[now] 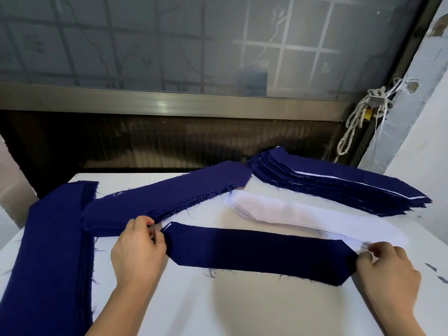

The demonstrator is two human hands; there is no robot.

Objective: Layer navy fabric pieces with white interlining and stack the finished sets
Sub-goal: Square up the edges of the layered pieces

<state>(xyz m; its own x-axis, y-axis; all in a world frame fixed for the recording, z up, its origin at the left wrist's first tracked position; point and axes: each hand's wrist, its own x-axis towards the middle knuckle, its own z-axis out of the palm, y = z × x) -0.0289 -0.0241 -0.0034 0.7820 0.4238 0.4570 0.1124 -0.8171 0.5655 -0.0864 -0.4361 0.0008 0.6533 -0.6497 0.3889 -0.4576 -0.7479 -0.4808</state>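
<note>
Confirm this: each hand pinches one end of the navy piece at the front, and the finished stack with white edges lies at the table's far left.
Wrong side. In the head view the finished stack lies at the far right of the table. The rest holds: left hand and right hand each pinch an end of the navy piece.

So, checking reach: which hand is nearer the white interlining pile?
Right. The right hand touches the white interlining pile at its corner; the left hand pinches the navy piece at the opposite tip.

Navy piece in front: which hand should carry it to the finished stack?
Probably right: the right hand pinches the end of the navy piece nearest the finished stack; the left hand holds the far end.
</note>
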